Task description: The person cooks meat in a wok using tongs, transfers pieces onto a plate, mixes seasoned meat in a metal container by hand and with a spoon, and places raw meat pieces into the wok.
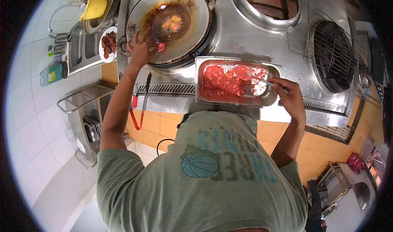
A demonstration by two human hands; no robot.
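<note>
My left hand [142, 47] is over the near left side of a wok [180, 54], its fingers spread apart. Just beyond its thumb is a small red-coated piece [161, 47], apart from the fingers as far as I can see. Dark oil pools in the wok, with an orange piece [172, 24] bubbling at its centre. My right hand [290, 96] grips the handle of a spoon [262, 85]. The spoon's head is down in a rectangular metal tray [279, 70], among red-coated chunks [223, 82] and some white matter. What the chunks are cannot be told.
Tongs [143, 105] with red handles lie over the counter's front edge. A white plate [102, 54] of dark fried pieces stands left of the wok, by a sink [77, 47] and a yellow dipper [95, 9]. Rightward are an open burner ring [266, 23] and a wire rack [331, 47].
</note>
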